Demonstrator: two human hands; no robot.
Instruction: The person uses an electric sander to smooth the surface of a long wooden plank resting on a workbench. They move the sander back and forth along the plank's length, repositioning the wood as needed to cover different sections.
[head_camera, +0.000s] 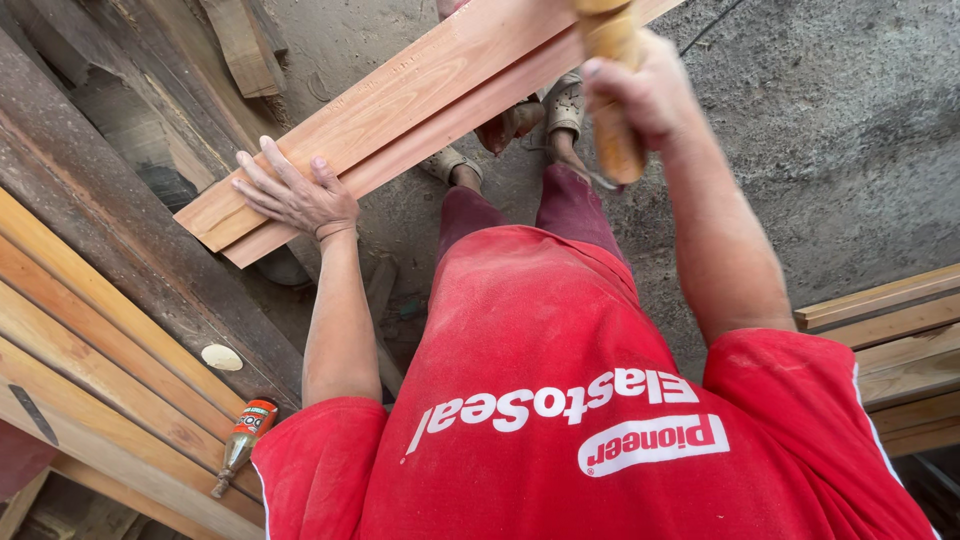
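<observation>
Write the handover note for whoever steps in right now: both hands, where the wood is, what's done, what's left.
Left hand: open, palm flat on the near end of the reddish planks, steadying them.
Right hand: closed round a wooden handle; its head is out of frame, so the tool cannot be told.
Planks: two stacked, slanting from lower left to upper right above the concrete floor and the person's feet.
Nearby: lumber stack at left with a small bottle lying on it.
Done: planks aligned and braced.
Left: no mark on the wood is visible.

Left hand (300, 195) flat, right hand (640, 95) fisted
</observation>
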